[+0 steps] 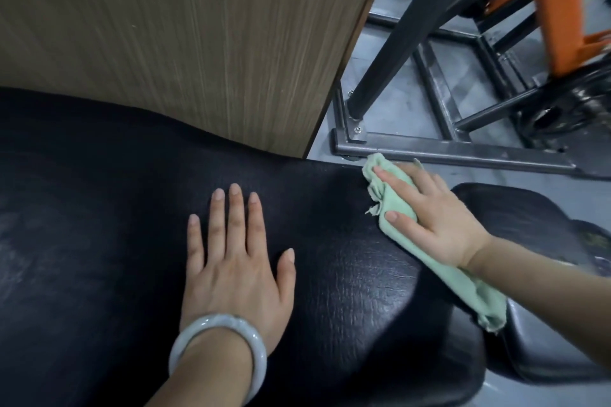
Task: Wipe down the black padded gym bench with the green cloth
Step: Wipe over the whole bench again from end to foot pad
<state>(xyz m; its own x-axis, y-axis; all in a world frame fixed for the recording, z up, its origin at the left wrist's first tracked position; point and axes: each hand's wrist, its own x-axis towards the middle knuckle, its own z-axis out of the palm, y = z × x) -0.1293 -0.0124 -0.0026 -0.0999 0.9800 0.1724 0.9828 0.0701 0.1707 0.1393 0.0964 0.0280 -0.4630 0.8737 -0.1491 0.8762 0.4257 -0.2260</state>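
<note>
My right hand [436, 218] presses the cloth [396, 205] at the bench's [99, 208] far right edge; its loose tail could slip off. Left hand [236, 261] rests flat, fingers straight.

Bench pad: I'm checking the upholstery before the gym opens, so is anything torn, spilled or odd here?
No tear or spill shows on the bench pad; only creasing near its right end. The green cloth under the right hand has frayed, ragged edges. The left hand lies flat on the pad.
</note>
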